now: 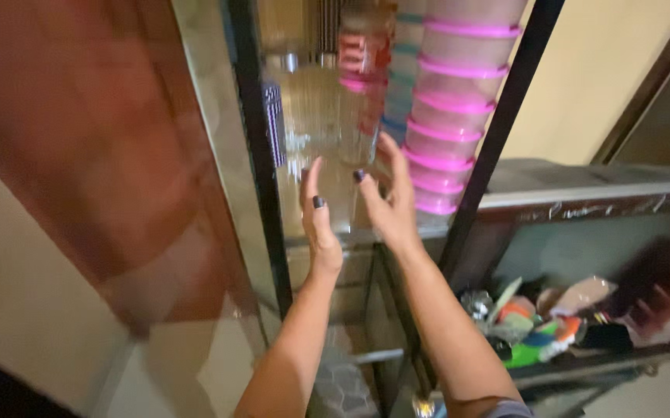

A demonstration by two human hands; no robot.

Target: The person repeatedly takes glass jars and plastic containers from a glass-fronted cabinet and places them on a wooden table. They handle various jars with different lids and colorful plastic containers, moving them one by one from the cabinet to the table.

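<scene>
Up high, both hands reach w/ fingers spread: left hand (319,224) & right hand (390,200) cup a clear glass jar (326,116) on a cabinet shelf (366,232). Neither fully closed. Pink-lidded tubs (451,116) stacked just beside.

The stacked tubs (450,108) are pale with bright pink rims. The glass jar (327,116) is clear. Both the left hand (321,224) and right hand (391,197) wear dark nail polish. The cabinet frame (261,155) is black.
</scene>
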